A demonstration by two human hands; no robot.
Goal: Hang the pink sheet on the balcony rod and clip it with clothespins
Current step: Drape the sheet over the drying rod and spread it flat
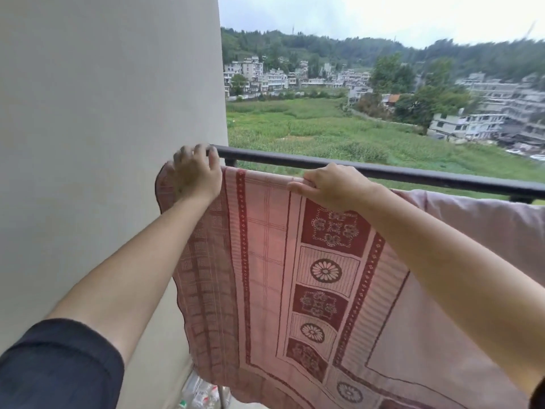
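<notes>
The pink sheet, patterned with dark red borders and flower squares, hangs down in front of the dark balcony rod. My left hand grips the sheet's top left corner right at the rod's left end, next to the wall. My right hand pinches the top edge a little further right, just below the rod. The top edge between my hands is stretched taut. No clothespins are visible.
A white wall rises on the left, touching the rod's end. A pale pink cloth lies over the rod at the right. Plastic bottles lie on the floor below. Beyond the rod is open air over green fields and buildings.
</notes>
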